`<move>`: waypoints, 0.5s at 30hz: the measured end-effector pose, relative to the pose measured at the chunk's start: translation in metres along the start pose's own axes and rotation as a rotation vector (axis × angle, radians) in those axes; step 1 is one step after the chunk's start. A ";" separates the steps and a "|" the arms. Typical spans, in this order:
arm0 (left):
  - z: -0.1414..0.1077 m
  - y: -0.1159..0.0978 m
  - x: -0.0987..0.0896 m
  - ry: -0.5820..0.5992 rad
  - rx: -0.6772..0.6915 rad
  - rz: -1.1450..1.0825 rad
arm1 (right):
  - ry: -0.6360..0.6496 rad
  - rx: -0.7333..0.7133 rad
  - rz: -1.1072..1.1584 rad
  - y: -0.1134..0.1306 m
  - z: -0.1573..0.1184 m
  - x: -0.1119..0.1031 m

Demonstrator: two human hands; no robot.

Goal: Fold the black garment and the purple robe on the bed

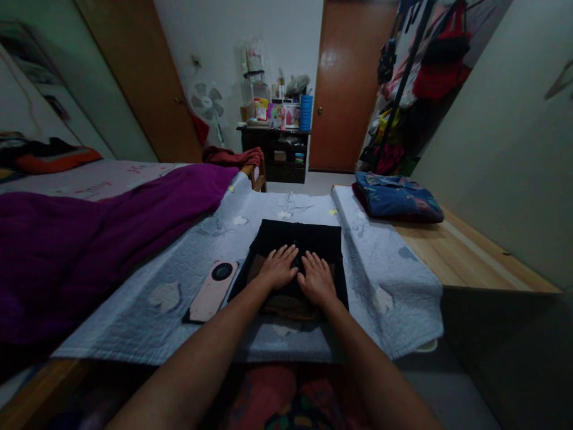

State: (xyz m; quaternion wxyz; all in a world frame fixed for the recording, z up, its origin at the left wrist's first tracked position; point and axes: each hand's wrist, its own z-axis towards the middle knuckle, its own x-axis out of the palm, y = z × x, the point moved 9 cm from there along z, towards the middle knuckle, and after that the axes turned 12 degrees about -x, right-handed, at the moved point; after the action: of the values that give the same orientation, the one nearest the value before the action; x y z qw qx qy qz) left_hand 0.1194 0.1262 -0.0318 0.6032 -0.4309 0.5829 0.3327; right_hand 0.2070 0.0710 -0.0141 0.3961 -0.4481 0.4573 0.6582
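Observation:
A dark folded garment (308,234), black with brown parts showing near its front edge, lies on a light blue quilted cover (277,343) in front of me. My left hand (281,267) rests flat on its middle, fingers stretched forward. Beside it, my right hand (317,278) also lies palm down on the cloth with its fingers spread. The thumbs almost meet over the garment's centre. To the left of the garment sits a pink phone (212,292) with a round black camera ring, apart from both hands.
A folded denim garment (398,197) lies on a wooden shelf (447,257) at the right. Purple cloth (111,239) covers the bed on the left. Farther back stand a fan (209,104), a dark cabinet (273,158) with several items on top, and a brown door (349,89).

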 end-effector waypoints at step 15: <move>0.000 0.002 0.002 -0.045 0.006 -0.006 | -0.029 -0.013 -0.025 0.000 -0.001 0.001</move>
State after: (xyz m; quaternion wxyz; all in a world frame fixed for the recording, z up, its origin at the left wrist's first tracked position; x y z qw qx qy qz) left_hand 0.1172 0.1267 -0.0339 0.6183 -0.4232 0.5691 0.3388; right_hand 0.2066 0.0704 -0.0150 0.4080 -0.4469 0.4416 0.6624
